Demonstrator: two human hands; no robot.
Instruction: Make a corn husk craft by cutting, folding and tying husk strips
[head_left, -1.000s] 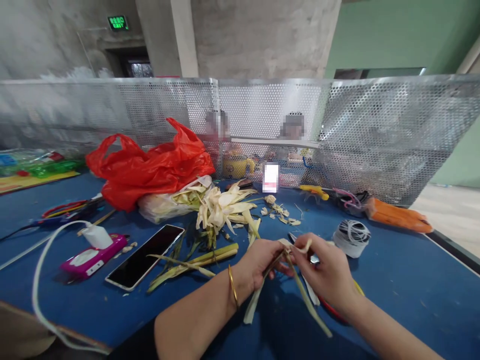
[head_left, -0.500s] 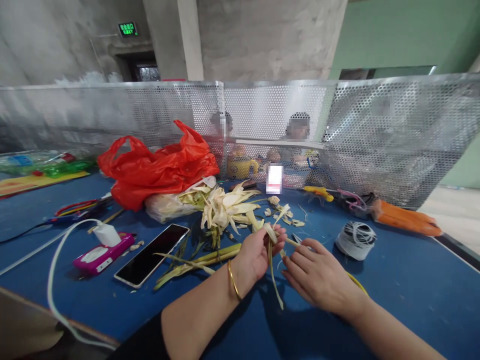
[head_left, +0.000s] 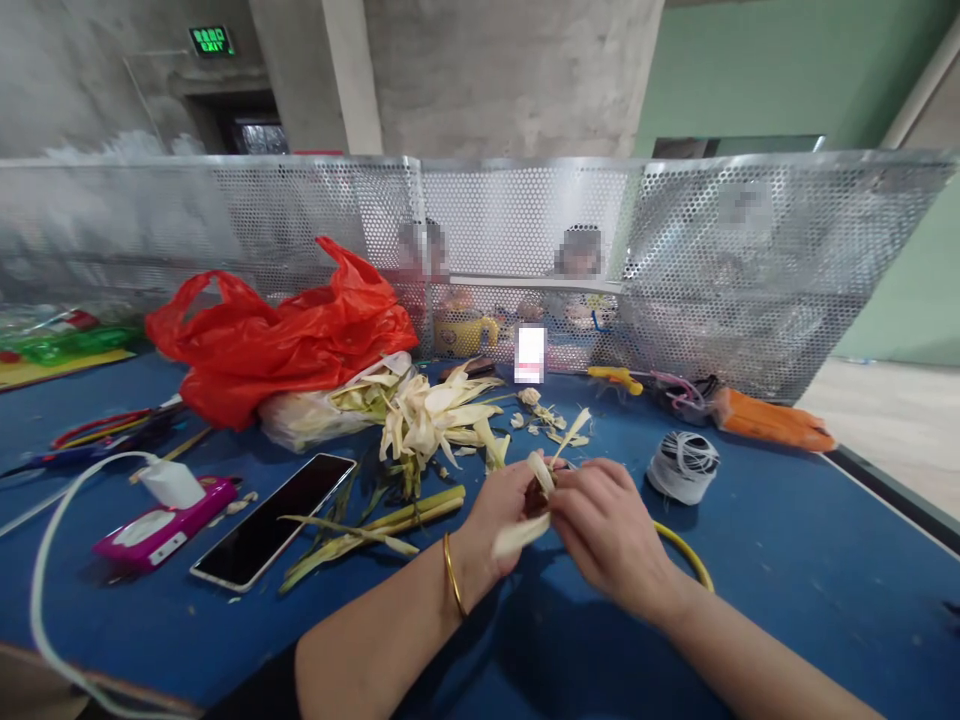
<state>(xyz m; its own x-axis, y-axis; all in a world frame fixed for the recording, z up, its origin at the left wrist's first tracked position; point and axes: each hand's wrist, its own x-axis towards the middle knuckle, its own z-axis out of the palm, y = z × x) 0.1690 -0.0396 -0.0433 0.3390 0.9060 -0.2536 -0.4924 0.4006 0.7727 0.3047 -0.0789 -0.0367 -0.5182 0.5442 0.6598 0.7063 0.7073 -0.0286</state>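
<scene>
Pale strips of dried corn husk (head_left: 523, 537) run between my two hands above the blue table. My left hand (head_left: 501, 510), with a gold bangle at the wrist, is closed around the husk, and one flat strip hangs across its palm. My right hand (head_left: 611, 535) pinches the same husk from the right, its fingertips meeting the left fingers. What lies between the fingers is partly hidden. Just beyond the hands sits a husk flower bundle (head_left: 431, 410) with wide pale petals. Long green-yellow husk stalks (head_left: 382, 530) lie left of my left wrist.
A red plastic bag (head_left: 277, 335), a black-screened phone (head_left: 274, 520) and a magenta power strip (head_left: 169, 525) with a white cable are on the left. A thread spool (head_left: 682, 468), yellow ring (head_left: 690, 555) and orange packet (head_left: 772, 420) lie right. Behind a perforated metal screen (head_left: 525, 215) sit other people.
My right hand has moved in against my left hand. The strip that hung down below the hands now lies across the left palm. The view has shifted slightly to the right.
</scene>
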